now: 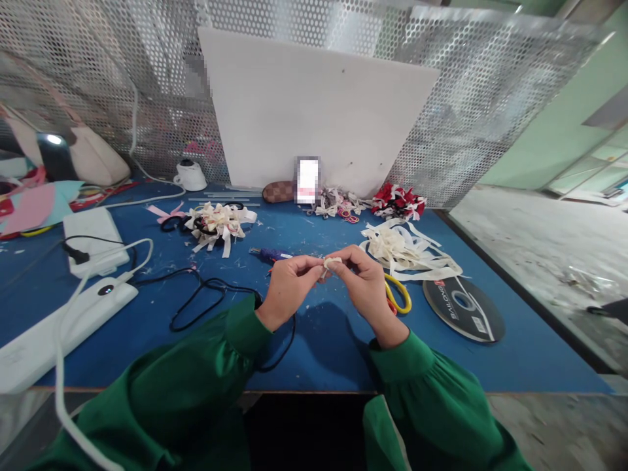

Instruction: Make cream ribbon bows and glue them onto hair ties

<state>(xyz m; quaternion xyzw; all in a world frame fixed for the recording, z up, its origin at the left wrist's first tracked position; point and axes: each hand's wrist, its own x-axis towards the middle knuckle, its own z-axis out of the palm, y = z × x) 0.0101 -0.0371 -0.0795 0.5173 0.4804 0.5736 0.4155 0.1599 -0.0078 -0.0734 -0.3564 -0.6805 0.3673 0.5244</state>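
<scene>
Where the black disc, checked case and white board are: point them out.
Black disc (pixel 445 305): head view, face left of hub.
Checked case (pixel 279 191): head view, its middle.
White board (pixel 321 114): head view, its middle.

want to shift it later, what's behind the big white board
Perforated silvery sheeting shows above and to both sides of the white board; whatever is directly behind the board is covered.

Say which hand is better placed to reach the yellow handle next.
Probably the right hand: it is beside the yellow handle, with the left hand farther off. Both pinch the cream piece.
</scene>
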